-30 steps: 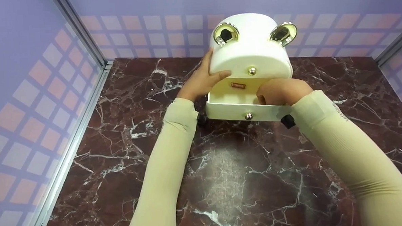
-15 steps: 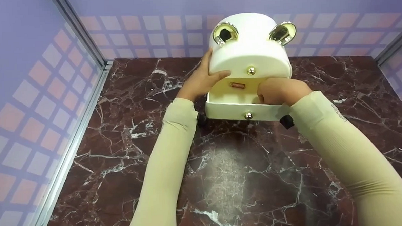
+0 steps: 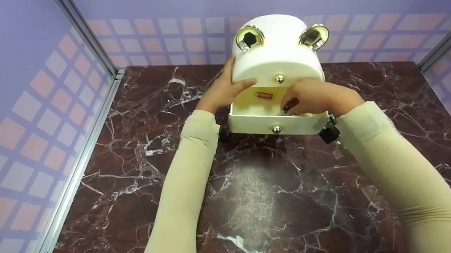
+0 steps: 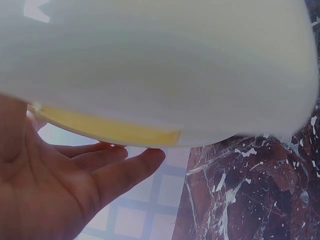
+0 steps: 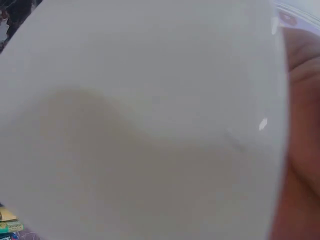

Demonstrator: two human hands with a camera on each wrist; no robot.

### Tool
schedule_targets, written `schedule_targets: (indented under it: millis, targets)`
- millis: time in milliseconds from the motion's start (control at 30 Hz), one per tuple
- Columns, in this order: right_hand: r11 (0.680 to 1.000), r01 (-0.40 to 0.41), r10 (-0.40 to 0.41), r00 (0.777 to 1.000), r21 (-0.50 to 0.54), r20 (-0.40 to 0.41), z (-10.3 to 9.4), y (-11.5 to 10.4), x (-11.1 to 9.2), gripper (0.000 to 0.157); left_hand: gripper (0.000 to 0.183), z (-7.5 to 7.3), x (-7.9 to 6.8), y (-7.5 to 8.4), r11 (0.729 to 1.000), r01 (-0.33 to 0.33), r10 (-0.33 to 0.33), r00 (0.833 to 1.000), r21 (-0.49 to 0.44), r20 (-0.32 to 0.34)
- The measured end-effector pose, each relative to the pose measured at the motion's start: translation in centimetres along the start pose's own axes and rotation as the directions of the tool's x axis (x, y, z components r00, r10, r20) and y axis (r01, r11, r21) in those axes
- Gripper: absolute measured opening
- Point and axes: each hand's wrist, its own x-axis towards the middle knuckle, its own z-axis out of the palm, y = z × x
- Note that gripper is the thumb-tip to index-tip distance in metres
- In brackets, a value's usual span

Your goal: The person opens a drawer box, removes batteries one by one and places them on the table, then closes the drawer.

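Note:
A white storage box [image 3: 275, 37] with gold ear-shaped trims and round knobs stands against the back wall in the head view. Its lower drawer [image 3: 252, 125] is pulled out. My left hand [image 3: 222, 90] grips the box's left side, thumb across the front; in the left wrist view its fingers [image 4: 127, 175] touch the rim. Inside the drawer's right part, my right hand [image 3: 311, 96] has curled fingers, and a small bluish thing [image 3: 285, 109] shows at the fingertips, its kind unclear. A small red lettered piece [image 3: 264, 95] is at the drawer's back. The drawer's white wall mostly blocks the right wrist view.
The box stands on a dark red marbled tabletop [image 3: 251, 201]. Purple walls with pink and white squares [image 3: 191, 40] enclose the back and sides. Small green and yellow items [image 5: 10, 225] show at the right wrist view's lower left corner.
My right hand has lifted and turned a little inside the drawer, and the bluish thing now shows at its fingertips. The left hand keeps its place on the box.

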Motion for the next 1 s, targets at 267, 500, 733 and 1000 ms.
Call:
schedule_targets:
  millis: [267, 500, 733, 1000]
  targets:
    - [0.999, 0.014, -0.009, 0.996, 0.05, -0.093, -0.8, -0.7, -1.5, 0.019, 0.113, -0.3, -0.2, -0.2, 1.0, 0.006, -0.006, 1.0, 0.007, -0.006]
    - [1.0, 0.002, 0.001, 0.983, 0.017, -0.183, -1.7, -1.3, -3.0, 0.022, 0.112, -0.5, -0.2, -0.3, 1.0, -0.01, 0.01, 1.0, 0.015, -0.01]
    - [0.994, 0.096, -0.105, 0.938, -0.046, -0.329, -2.1, -0.9, -4.7, 0.02, 0.113, -0.6, -0.1, -0.4, 1.0, 0.001, -0.001, 1.0, 0.011, -0.006]
    - [1.0, -0.025, 0.024, 0.935, 0.0, -0.355, -2.1, -0.2, -7.2, 0.024, 0.112, -0.7, -0.2, -0.5, 1.0, 0.012, -0.012, 1.0, 0.007, -0.005]
